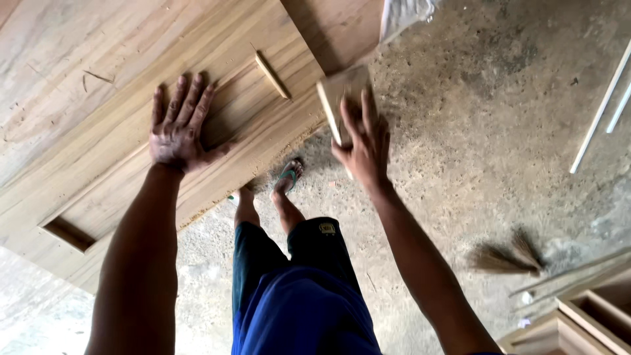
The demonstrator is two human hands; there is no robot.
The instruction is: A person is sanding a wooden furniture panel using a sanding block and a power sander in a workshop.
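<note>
My left hand (179, 125) lies flat, fingers spread, on a recessed panel of a large wooden door (98, 79) that stretches across the left of the view. My right hand (365, 146) grips a small flat wooden block (340, 95) near the door's right edge, above the concrete floor. My legs and a green sandal (289, 175) show below, between my arms.
A grass broom (505, 256) lies on the dusty concrete floor at the right. Pale wooden frames (585, 315) sit at the bottom right corner. Thin white strips (601, 108) lie at the far right. A piece of plastic sheet (404, 14) shows at the top.
</note>
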